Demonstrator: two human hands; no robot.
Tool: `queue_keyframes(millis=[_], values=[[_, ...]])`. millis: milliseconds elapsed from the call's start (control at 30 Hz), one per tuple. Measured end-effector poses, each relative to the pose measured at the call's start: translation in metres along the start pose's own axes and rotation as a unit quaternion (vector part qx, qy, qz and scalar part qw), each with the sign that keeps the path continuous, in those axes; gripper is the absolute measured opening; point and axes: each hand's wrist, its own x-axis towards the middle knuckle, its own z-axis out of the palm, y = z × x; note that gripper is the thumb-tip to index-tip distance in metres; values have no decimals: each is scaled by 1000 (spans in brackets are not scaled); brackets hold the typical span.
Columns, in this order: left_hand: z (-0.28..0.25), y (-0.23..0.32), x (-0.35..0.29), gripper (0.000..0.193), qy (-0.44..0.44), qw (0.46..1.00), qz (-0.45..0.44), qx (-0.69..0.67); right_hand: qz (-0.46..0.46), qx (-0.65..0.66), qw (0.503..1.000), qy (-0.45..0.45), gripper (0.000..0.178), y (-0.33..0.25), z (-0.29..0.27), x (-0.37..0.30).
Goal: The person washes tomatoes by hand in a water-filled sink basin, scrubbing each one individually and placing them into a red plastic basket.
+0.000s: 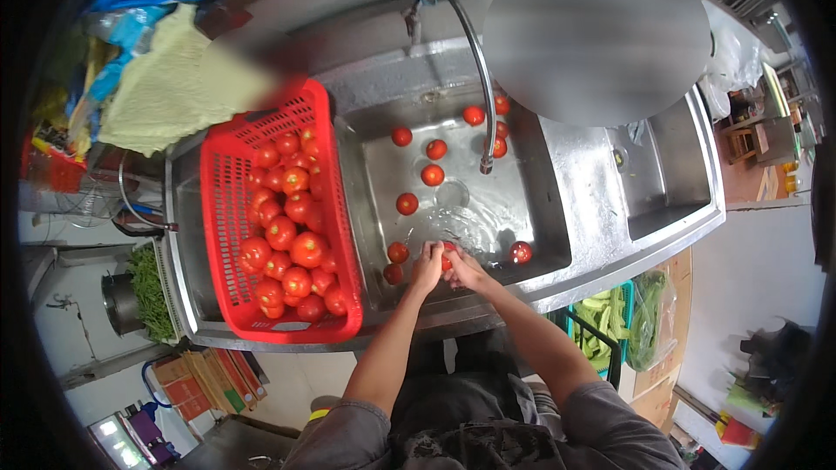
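Low over the near side of the steel sink basin (370, 209), my left hand (428, 267) and my right hand (468, 271) close together round a tomato (448, 249). Part of its red skin shows between the fingers. Shallow water ripples around them. Several loose tomatoes (407, 203) lie across the basin floor, one tomato (521, 251) off to the right of my hands. Left of the basin, a red plastic basket (348, 283) rests on the sink, heaped with tomatoes (296, 206).
A flexible tap hose (476, 43) hangs over the basin from the back. To the right is a second sink basin (649, 170). Green vegetables (601, 318) fill a crate by the front right edge. Leafy greens (150, 287) stand at the far left. Two areas are blurred.
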Motion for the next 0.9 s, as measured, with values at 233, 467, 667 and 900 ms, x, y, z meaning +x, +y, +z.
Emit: queue_keyframes(millis=[233, 467, 667, 900], values=[[-89, 180, -118, 35, 12, 944, 318, -82, -454, -66, 856, 238, 43, -137, 30, -155], [-138, 183, -145, 42, 111, 878, 448, -130, -528, -124, 778, 317, 36, -179, 88, -186], [-169, 180, -167, 47, 73, 925, 371, -21, -543, -138, 730, 390, 30, -164, 120, -179], [-202, 170, -164, 47, -31, 883, 466, -56, -556, -89, 721, 404, 39, -173, 154, -198]])
